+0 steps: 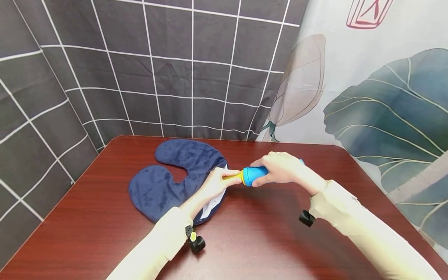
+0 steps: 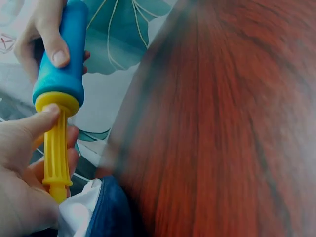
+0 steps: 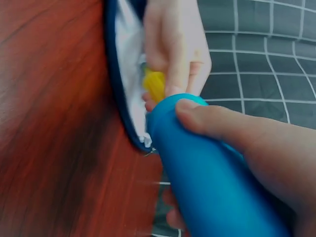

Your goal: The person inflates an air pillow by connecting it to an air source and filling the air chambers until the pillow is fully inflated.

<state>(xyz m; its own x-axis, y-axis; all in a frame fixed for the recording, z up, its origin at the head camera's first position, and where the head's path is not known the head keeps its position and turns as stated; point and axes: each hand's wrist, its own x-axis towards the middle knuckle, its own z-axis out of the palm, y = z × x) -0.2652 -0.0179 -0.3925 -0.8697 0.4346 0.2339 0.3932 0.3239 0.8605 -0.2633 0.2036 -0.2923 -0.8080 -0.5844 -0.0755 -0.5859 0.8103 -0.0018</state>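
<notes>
Holding the blue pump [image 1: 254,176] above the desk [image 1: 266,237], the right hand [image 1: 280,167] curls round it while the left hand [image 1: 213,182] pinches its yellow stem [image 2: 56,148] by the exposed white lining [image 1: 209,209] of the navy neck pillow [image 1: 196,155]. I'd judge the pillow partly filled; how much pumping remains, I can't tell.

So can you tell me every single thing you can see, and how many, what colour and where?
pump: 1, blue and yellow, between the hands
pillow: 1, navy, on the table
lining: 1, white, at the pillow's edge
table: 1, reddish brown, under the pillow
grid cloth: dark grey with white lines, behind and left
leaf cloth: white, teal and pink, right
cameras: 2, black, one per wrist
sleeves: 2, cream, on the arms
left hand: 1, bare, holding the yellow part
right hand: 1, bare, gripping the blue part
</notes>
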